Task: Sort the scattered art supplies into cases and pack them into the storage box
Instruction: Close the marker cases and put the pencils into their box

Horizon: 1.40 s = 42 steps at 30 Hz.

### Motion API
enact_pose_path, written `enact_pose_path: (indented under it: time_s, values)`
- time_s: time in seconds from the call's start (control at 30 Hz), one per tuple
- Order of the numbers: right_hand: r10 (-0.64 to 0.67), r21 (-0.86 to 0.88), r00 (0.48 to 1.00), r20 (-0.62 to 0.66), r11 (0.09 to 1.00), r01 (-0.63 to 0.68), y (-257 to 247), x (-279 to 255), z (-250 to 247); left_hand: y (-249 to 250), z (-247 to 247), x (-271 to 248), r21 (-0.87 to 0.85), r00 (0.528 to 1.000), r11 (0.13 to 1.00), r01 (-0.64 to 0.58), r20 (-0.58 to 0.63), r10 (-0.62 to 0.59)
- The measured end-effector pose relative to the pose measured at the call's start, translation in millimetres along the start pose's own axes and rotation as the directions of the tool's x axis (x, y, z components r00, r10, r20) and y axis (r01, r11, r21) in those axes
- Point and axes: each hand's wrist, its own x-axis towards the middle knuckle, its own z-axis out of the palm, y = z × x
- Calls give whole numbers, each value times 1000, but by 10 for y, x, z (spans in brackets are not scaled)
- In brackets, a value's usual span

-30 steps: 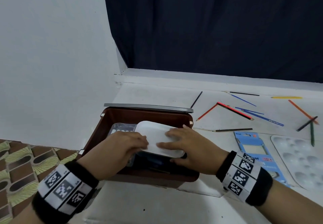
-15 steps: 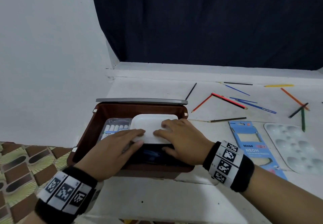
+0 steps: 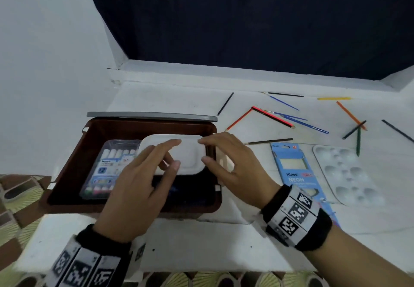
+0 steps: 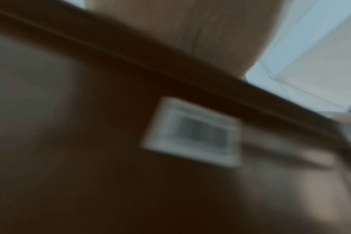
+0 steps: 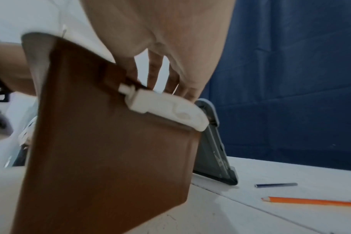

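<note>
Storage box: a brown plastic storage box [image 3: 67,170] is seen on the white surface [image 3: 201,242], at its left part, with the top open. A white barcode sticker [image 4: 190,133] is seen on its brown side in the left wrist view, which is blurred.
Lid: a grey lid [image 3: 152,116] is stood up behind the box.
Latch: a white plastic latch [image 5: 166,109] is seen on the right wall of the box.
White case: a white plastic case with round corners [image 3: 188,152] is laid inside the box, on the right side, on top of something dark.
Marker case: a clear plastic case of markers [image 3: 107,168] is laid flat inside the box, on the left side, just beside the white case.
Left hand: the left hand [image 3: 139,188] is held over the box. Its fingers [image 3: 165,147] are kept straight and apart. Nothing is held. If the white case is touched cannot be told.
Right hand: the right hand [image 3: 235,170] is held over the right edge of the box. Its fingers [image 3: 208,140] are relaxed and spread, and nothing is held.
Loose pencils: thin coloured pencils [image 3: 273,118] are scattered on the surface, well apart from the box, to its right.
Pencil box: a flat blue card pencil box [image 3: 291,170] is laid near the right hand.
Palette: a white paint palette with round wells [image 3: 345,174] is laid just beside the blue box.
</note>
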Motion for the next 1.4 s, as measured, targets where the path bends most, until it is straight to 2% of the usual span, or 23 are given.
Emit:
enact_pose_path:
  time_s: [0.07, 0.17, 0.33, 0.47, 0.53, 0.6, 0.67, 0.77, 0.83, 0.9, 0.93, 1.0, 1.07, 1.13, 1.23, 1.27, 1.3, 1.4]
  values:
    - [10, 42, 994, -105, 999, -6, 38, -117, -210, 199, 88, 60, -71, 996, 997, -11, -89, 4]
    - [43, 48, 983, -179, 998, -35, 203, -325, -570, 498, 252, 143, -148, 989, 989, -2, -148, -20]
    - [165, 25, 974, -154, 986, -163, 790, -782, -1233, 999, 758, 284, -202, 989, 979, 23, -137, -51]
    - [207, -155, 977, -53, 965, -212, 1521, -1223, -1701, 1299, 1329, 430, -223, 987, 972, 79, -119, -107]
    - [252, -288, 967, 31, 929, -233, 1861, -1409, -1871, 1380, 1606, 536, -208, 989, 971, 120, -64, -136]
    - [354, -461, 919, 174, 854, -241, 2127, -1531, -2019, 1405, 1843, 674, -185, 984, 966, 179, 12, -180]
    - [467, -600, 834, 295, 769, -219, 2302, -1599, -2173, 1382, 2047, 827, -112, 975, 971, 213, 86, -204]
    - [512, -616, 765, 391, 763, -196, 2439, -1612, -2361, 1183, 2295, 1066, 99, 953, 977, 189, 220, -207]
    - [507, -557, 748, 427, 800, -224, 2521, -1593, -2459, 1001, 2409, 1233, 231, 912, 951, 206, 306, -272]
    - [482, -476, 782, 396, 836, -274, 2612, -1560, -2547, 888, 2495, 1400, 388, 861, 900, 198, 371, -349]
    - [469, -456, 815, 341, 841, -293, 2676, -1538, -2594, 867, 2534, 1477, 458, 843, 872, 172, 390, -371]
    - [431, -476, 882, 190, 826, -302, 2807, -1471, -2701, 849, 2618, 1596, 557, 828, 824, 103, 410, -381]
    - [420, -514, 905, 62, 791, -331, 2925, -1383, -2824, 790, 2677, 1669, 627, 820, 777, 59, 413, -395]
    - [471, -582, 882, 9, 720, -379, 3057, -1306, -2967, 706, 2694, 1725, 653, 812, 753, 78, 397, -428]
    - [655, -677, 751, 83, 590, -440, 3252, -1263, -3148, 576, 2695, 1784, 642, 818, 759, 105, 379, -433]
    - [696, -692, 708, 119, 570, -444, 3304, -1260, -3185, 535, 2693, 1803, 628, 816, 770, 109, 387, -430]
    - [711, -707, 688, 144, 561, -431, 3343, -1259, -3206, 505, 2685, 1825, 607, 815, 786, 119, 393, -427]
    - [671, -762, 725, 156, 548, -343, 3466, -1248, -3202, 487, 2649, 1880, 547, 830, 823, 151, 381, -406]
